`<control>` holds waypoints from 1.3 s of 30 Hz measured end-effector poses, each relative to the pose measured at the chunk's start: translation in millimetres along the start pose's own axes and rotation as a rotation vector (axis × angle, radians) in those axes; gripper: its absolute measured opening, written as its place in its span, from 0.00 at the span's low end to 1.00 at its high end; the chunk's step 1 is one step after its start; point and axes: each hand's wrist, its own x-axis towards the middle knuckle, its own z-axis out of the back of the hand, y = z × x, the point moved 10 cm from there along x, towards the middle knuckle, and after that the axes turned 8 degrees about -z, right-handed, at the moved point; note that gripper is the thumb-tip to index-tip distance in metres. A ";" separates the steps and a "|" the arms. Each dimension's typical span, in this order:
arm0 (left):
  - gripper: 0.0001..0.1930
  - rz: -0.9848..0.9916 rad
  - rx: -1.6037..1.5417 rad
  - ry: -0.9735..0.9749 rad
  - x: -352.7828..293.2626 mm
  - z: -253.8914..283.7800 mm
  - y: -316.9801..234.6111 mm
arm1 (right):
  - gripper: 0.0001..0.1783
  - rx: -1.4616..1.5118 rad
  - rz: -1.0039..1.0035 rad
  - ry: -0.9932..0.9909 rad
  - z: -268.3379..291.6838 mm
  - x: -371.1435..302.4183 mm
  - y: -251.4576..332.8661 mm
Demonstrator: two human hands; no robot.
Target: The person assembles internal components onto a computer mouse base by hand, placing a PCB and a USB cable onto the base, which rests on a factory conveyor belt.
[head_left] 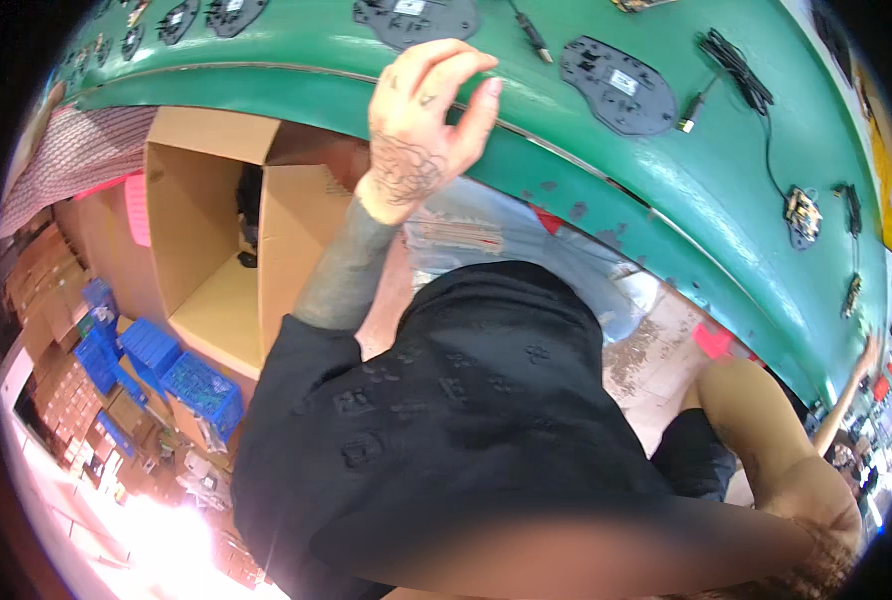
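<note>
The left hand (416,125), empty fingers (456,70) and thumb apart, is over the worktop (301,35)'s near edge, hiding a bit of a dark mouse base (401,17), near a cable plug (535,42) and an open cardboard box (194,215).

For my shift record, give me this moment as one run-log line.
Left hand: open, nothing visible in it | Nearest: dark grey plate | Also on green bench: coiled black cable

Right of my left fingers (481,112), I could pass along the bare near edge of the surface (708,212); farther in, a cable plug (533,37) and a black plate (601,88) block me.
</note>
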 end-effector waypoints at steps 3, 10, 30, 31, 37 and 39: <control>0.12 0.000 0.012 0.013 1.5 4.2 4.3 | 0.11 0.075 0.003 -0.034 2.0 -6.8 -5.1; 0.12 -0.010 -0.018 -0.032 -3.7 6.9 -2.3 | 0.07 0.427 -0.079 0.159 3.8 -7.2 -10.6; 0.21 0.934 -1.625 0.447 -7.9 -100.4 -122.4 | 0.52 1.405 -1.313 -0.131 -188.3 -216.4 -131.9; 0.21 0.936 -1.623 0.442 -7.8 -98.6 -123.1 | 0.51 1.298 -1.302 -0.108 -187.5 -218.7 -132.4; 0.23 0.907 -1.607 0.553 -4.8 -88.3 -126.9 | 0.49 0.871 -1.000 0.060 -172.4 -201.7 -132.5; 0.22 0.912 -1.633 0.543 -7.1 -88.0 -126.5 | 0.48 0.810 -0.988 0.065 -170.4 -199.1 -133.7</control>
